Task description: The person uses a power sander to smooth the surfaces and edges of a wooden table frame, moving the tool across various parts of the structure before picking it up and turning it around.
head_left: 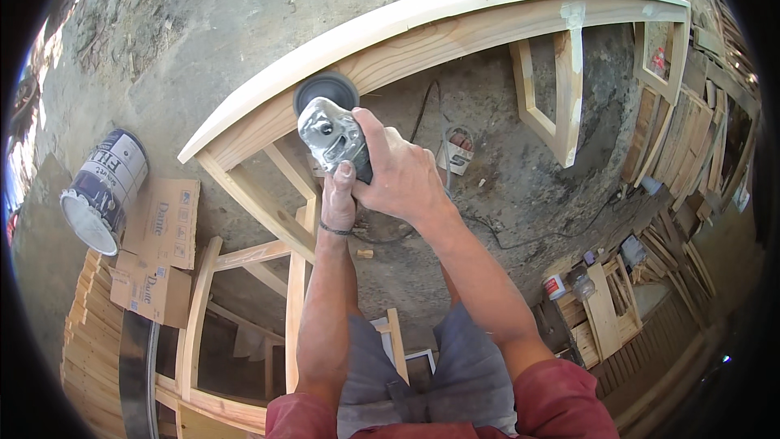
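Both of my hands are wrapped round an angle grinder (333,132) with a silver metal head. Its round dark disc (327,91) lies against the side face of a long curved wooden rail (455,39), near the rail's left end. My left hand (338,199) grips from below, thumb up along the body. From the right, my right hand (398,162) closes over the tool, fingers toward its head. White dust coats the fingers. Pale filler patches (573,15) show on the rail toward the right, where a wooden leg frame (569,97) joins it.
A dark cable (561,236) trails over the concrete floor. At left a paint bucket (106,191) lies tilted beside flattened cardboard (162,228). Another wooden frame (195,325) stands lower left. Scrap planks (674,138) are heaped at right, with a small white tub (554,286) below them.
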`<state>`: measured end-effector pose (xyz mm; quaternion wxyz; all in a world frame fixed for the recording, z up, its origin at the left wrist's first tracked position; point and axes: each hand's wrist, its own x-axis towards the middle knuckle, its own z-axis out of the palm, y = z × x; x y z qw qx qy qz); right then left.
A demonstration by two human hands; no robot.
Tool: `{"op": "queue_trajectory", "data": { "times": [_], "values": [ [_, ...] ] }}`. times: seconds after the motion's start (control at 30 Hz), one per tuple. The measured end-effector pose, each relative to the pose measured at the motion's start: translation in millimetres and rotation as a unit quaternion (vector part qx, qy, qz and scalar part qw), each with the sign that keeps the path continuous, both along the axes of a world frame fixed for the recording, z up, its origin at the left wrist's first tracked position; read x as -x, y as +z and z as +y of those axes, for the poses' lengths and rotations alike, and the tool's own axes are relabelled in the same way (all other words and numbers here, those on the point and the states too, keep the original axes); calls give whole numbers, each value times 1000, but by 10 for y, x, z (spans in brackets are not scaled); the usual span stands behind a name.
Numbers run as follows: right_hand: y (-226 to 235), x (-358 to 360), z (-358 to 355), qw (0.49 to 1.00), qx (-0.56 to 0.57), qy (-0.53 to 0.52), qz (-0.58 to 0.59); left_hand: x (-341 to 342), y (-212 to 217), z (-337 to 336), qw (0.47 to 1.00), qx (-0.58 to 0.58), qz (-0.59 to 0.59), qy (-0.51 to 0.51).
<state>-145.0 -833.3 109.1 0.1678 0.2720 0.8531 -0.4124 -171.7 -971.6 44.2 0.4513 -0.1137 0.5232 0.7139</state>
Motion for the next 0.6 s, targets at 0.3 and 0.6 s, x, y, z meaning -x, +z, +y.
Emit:
{"op": "queue_trajectory", "data": {
  "times": [0.3,0.6],
  "values": [
    [-27,-74,326,1000,-6,7,22,-113,-35,248,999,27,15,-10],
    [-6,-326,918,998,-35,-22,41,-126,199,955,997,11,20,-72]
  ]
}}
